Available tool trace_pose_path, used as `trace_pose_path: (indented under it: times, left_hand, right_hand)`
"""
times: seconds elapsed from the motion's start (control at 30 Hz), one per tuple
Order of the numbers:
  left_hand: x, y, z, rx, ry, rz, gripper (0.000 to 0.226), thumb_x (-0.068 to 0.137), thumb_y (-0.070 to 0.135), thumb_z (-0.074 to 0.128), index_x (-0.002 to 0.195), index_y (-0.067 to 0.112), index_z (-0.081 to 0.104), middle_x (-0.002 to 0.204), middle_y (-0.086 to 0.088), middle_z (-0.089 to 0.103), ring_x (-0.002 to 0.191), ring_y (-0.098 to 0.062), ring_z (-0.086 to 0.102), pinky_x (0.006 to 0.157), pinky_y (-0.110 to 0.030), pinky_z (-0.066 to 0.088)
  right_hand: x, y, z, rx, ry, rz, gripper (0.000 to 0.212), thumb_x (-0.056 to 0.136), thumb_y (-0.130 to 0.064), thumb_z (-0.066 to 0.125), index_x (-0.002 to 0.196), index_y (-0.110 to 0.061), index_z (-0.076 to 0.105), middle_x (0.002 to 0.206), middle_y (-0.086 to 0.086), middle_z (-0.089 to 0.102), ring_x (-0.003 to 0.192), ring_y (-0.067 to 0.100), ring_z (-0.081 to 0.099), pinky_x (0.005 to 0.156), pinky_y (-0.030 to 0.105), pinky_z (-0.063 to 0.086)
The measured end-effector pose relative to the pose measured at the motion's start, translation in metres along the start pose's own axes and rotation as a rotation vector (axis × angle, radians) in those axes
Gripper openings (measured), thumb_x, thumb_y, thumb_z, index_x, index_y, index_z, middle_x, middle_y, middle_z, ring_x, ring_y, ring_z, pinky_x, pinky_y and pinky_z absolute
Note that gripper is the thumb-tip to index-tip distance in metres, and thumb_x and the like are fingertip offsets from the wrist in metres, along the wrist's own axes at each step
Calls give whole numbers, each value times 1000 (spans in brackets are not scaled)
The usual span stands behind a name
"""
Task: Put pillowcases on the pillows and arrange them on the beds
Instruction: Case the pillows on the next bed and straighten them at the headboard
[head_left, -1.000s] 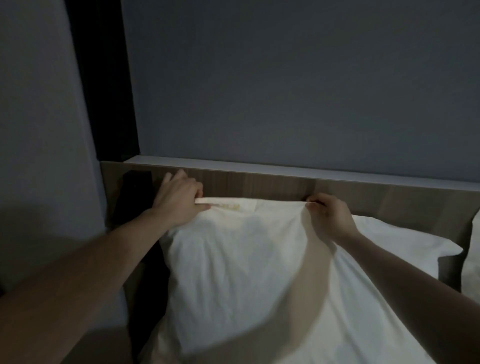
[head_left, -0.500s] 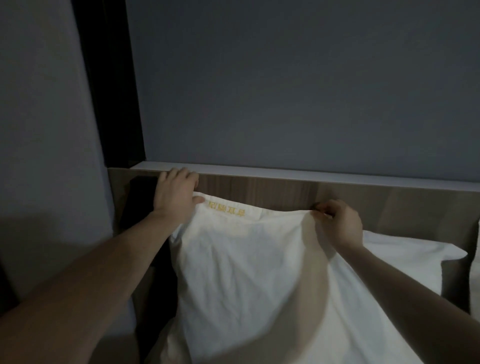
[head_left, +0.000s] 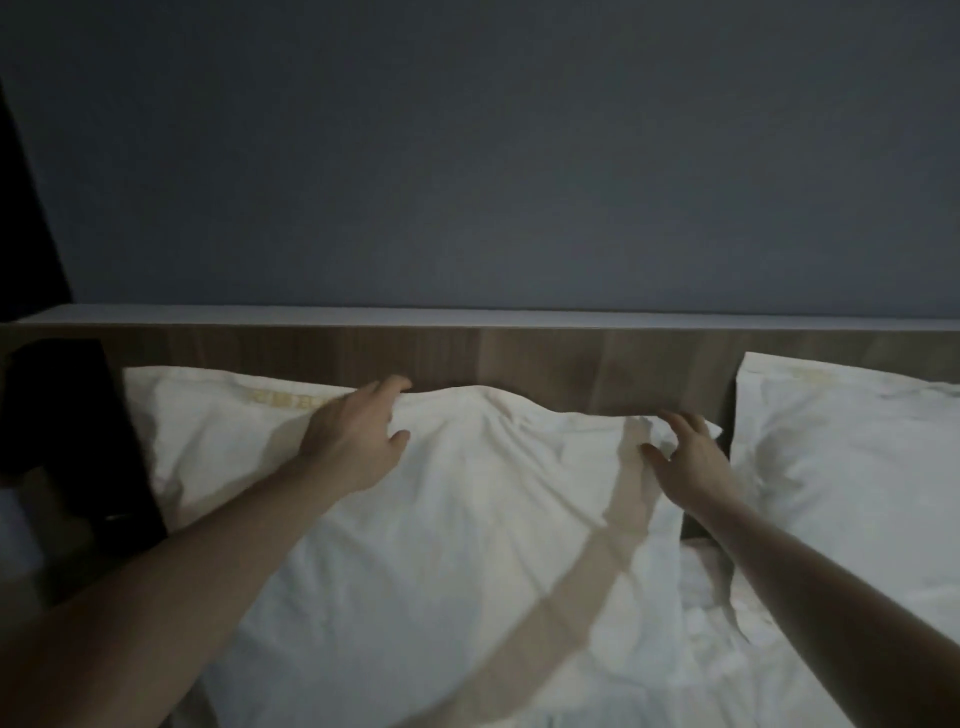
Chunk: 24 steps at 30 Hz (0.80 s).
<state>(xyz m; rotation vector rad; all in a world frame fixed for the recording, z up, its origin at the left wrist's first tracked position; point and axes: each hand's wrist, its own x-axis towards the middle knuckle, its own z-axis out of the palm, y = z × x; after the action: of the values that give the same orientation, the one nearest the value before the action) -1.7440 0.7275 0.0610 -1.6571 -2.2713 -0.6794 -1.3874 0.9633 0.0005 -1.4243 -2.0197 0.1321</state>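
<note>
My one head camera looks forward and slightly down from close range, facing the far headboard (head_left: 519, 358) and wall (head_left: 493, 156); the dim light probably hides detail.

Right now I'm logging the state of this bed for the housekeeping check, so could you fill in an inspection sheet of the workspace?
Surface: bed with rumpled white sheet.
Job's things: cased front pillow leaning at the wooden headboard; a second pillow behind it on the left, yellow lettering on its top edge; a third pillow on the right.
Clutter: dark object beside the bed on the left, unidentifiable.
Fingers: left hand and right hand spread at the front pillow's top edge, gripping nothing.
Cables: nothing seen.
Surroundings: grey-blue wall; dim light.
</note>
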Motion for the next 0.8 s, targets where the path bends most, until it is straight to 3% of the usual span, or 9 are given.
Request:
trace_pose_path:
  times: [0.1, 0.23, 0.37, 0.5, 0.57, 0.67, 0.8]
  left_hand:
    - [24, 25, 11, 46, -90, -16, 56, 94, 41, 62, 144, 31, 39, 114, 2, 70, 102, -29, 69, 83, -41, 58]
    - [41, 32, 19, 156, -99, -47, 42, 96, 40, 61, 132, 25, 47, 110, -4, 73, 98, -31, 71, 77, -37, 55]
    - [48, 24, 17, 230, -86, -79, 26, 100, 41, 60, 118, 23, 63, 110, -3, 73, 97, -27, 69, 76, -36, 49]
    - [52, 16, 13, 208, -40, -104, 20, 102, 41, 58, 98, 25, 68, 95, 0, 72, 82, -23, 63, 71, -32, 43]
    - [53, 15, 12, 196, 6, -108, 21, 103, 41, 56, 97, 26, 68, 93, -1, 72, 85, -25, 66, 70, -32, 42]
    - [53, 11, 10, 192, 50, -112, 23, 103, 43, 54, 94, 26, 67, 93, -1, 73, 87, -27, 67, 70, -32, 41]
    - [50, 6, 13, 172, 92, -134, 24, 103, 44, 54, 88, 28, 63, 86, 1, 70, 76, -25, 60, 68, -32, 40]
  right_hand:
    - [18, -3, -6, -123, -115, -80, 51, 95, -28, 67, 144, -23, 55, 148, 6, 51, 128, 34, 58, 95, 44, 52]
    - [49, -11, -1, -106, -151, 0, 39, 93, -26, 53, 129, -33, 66, 132, 5, 61, 118, 32, 62, 93, 45, 55]
    - [68, -4, -3, -296, -356, 8, 43, 95, -30, 45, 130, -45, 64, 120, 4, 71, 98, 25, 64, 83, 39, 59]
    - [78, 2, -10, -469, -462, -124, 44, 102, -35, 41, 142, -30, 59, 134, 8, 66, 118, 29, 61, 96, 37, 51]
    - [81, 10, -10, -476, -423, -142, 40, 101, -35, 43, 132, -28, 68, 130, 5, 69, 115, 28, 63, 95, 37, 53]
    - [81, 19, -12, -370, -267, -131, 29, 99, -38, 52, 113, -30, 76, 112, 3, 74, 96, 28, 68, 78, 38, 58]
    - [90, 22, -18, -143, -66, -107, 21, 103, -33, 56, 112, -25, 73, 100, 6, 75, 85, 26, 66, 70, 37, 55]
